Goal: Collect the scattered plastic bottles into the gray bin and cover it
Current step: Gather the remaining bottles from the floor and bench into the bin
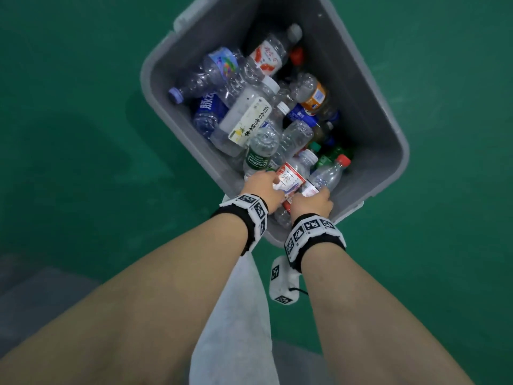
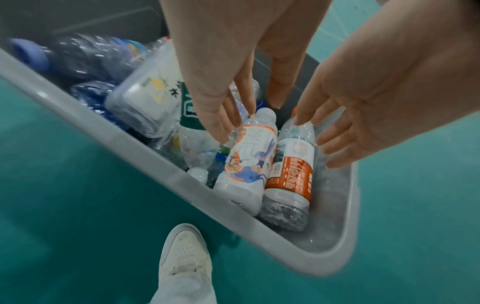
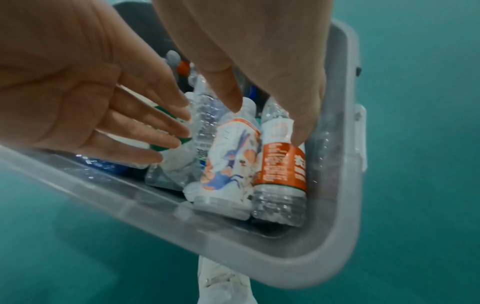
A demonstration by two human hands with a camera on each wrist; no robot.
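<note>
Head view, bin: gray bin (image 1: 369, 112) on the green floor (image 1: 69, 134), open, heaped with plastic bottles; no lid visible.
Head view, hands: left hand (image 1: 262, 188) and right hand (image 1: 313, 202) side by side at the bin's 6 o'clock corner, over a white illustrated bottle (image 1: 290, 180) and a clear red-capped bottle (image 1: 329, 175).
Left wrist view: both bottles lie parallel, touching, bases against the near wall. Left hand fingers (image 2: 215, 123) straight, spread, tips on the white bottle's shoulder. Right hand fingers (image 2: 335, 144) extended beside the orange-labelled bottle (image 2: 288, 170). Neither clamps anything.
Right wrist view: right hand fingertips (image 3: 298, 135) rest on the orange label; left hand (image 3: 78, 98) flat and apart at 9 o'clock. A white shoe (image 3: 223, 283) stands just beside the rim.
Risk: pile sits high. Judgement: bottles riding above the rim could stop a lid seating; pressing rounded, slick bottles could make one roll or spring out over the near wall.
</note>
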